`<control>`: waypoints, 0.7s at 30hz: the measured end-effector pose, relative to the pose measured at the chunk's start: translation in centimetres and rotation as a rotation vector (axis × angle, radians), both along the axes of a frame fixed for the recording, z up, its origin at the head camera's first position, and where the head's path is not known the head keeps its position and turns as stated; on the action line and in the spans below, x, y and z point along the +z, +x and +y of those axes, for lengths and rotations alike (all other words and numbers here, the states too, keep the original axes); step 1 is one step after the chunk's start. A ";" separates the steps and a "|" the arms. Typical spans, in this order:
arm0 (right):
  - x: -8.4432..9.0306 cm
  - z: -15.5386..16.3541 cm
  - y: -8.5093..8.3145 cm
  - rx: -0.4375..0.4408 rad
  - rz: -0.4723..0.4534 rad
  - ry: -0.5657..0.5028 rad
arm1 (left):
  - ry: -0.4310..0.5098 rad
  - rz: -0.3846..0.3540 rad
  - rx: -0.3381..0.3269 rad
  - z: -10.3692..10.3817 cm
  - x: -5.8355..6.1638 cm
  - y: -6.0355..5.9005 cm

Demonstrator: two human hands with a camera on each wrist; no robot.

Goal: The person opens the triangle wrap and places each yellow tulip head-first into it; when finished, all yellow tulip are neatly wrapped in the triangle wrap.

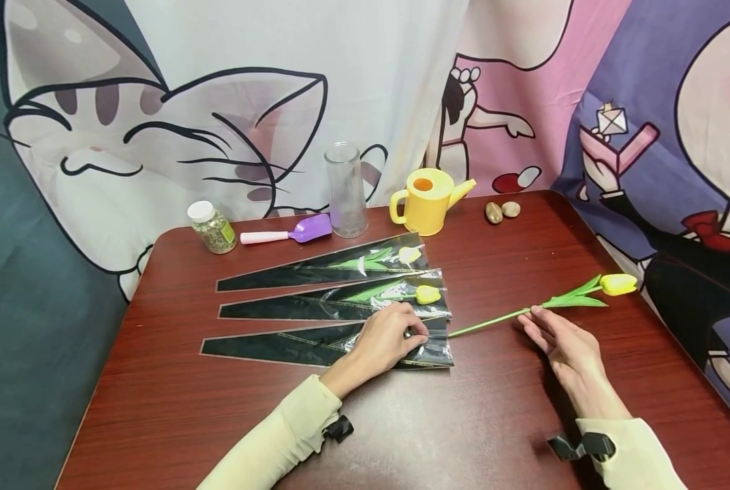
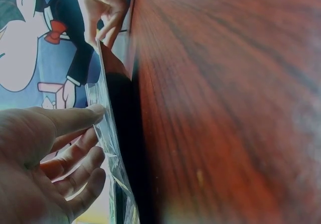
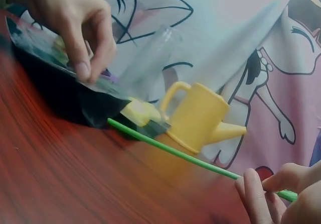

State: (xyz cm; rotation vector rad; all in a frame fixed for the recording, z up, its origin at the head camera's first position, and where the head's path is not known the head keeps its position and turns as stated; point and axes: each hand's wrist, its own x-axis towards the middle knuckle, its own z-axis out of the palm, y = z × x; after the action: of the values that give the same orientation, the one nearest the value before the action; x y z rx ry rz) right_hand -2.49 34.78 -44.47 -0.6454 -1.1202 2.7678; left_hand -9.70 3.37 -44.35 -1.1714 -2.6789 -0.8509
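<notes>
Three long black-and-clear flower sleeves lie side by side on the dark red table [image 1: 438,422]. The two far sleeves [image 1: 316,271] [image 1: 316,304] each hold a yellow tulip. My left hand [image 1: 415,335] pinches the wide open end of the nearest sleeve [image 1: 279,346], thumb and finger on its clear edge [image 2: 113,148]. My right hand [image 1: 527,318] pinches the green stem [image 1: 487,324] of a loose yellow tulip [image 1: 617,284] lying to the right. The stem's cut end [image 3: 120,126] lies at the sleeve's mouth. In the right wrist view my right hand [image 3: 261,184] grips the stem low at the right.
Along the back stand a lidded jar [image 1: 212,226], a purple scoop [image 1: 291,233], a ribbed glass vase [image 1: 345,190], a yellow watering can [image 1: 426,201] and two small stones [image 1: 502,211]. A cartoon-print curtain hangs behind the table.
</notes>
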 end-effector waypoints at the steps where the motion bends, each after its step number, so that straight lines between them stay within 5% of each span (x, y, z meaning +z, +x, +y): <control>1: 0.0 -0.1 0.2 -0.003 0.006 0.000 | 0.000 0.001 -0.001 0.0 0.0 0.0; 13: -0.1 -3.3 1.5 0.032 0.016 0.029 | 0.010 -0.004 0.003 0.3 0.2 -0.1; 21: -0.3 -6.7 2.1 0.079 -0.143 0.152 | 0.021 0.014 -0.004 0.5 0.4 -0.1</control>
State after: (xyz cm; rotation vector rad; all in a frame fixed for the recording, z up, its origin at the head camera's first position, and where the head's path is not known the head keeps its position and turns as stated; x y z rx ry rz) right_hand -0.41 28.10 -44.75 -0.8076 -1.3984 2.7012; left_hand -9.82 3.90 -43.97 -1.1737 -2.6512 -0.8660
